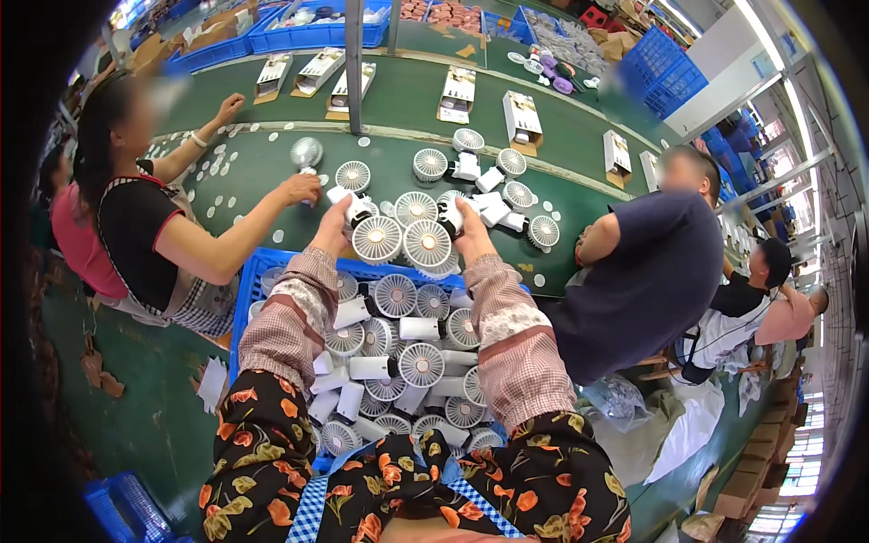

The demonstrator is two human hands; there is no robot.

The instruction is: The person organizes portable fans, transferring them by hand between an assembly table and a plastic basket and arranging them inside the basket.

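My left hand (333, 226) is closed round the handle of a white handheld fan (377, 240). Another white handheld fan (427, 244) is gripped in my right hand (473, 235), and the two round fan heads are side by side, over the near edge of the green worktable (258, 217). Just below them stands a blue crate (243, 330) filled with many more white fans (421, 365), lying at mixed angles. Beyond my hands a loose group of fans (430, 165) lies on the table; some are partly hidden behind those I hold.
At left a co-worker (195, 217) reaches in, one hand at a fan (307, 154). Another person (643, 262) sits close on the right. Small white discs (217, 172) are scattered on the table. Open boxes (522, 118) line the strip behind, and a metal post (354, 68) rises there.
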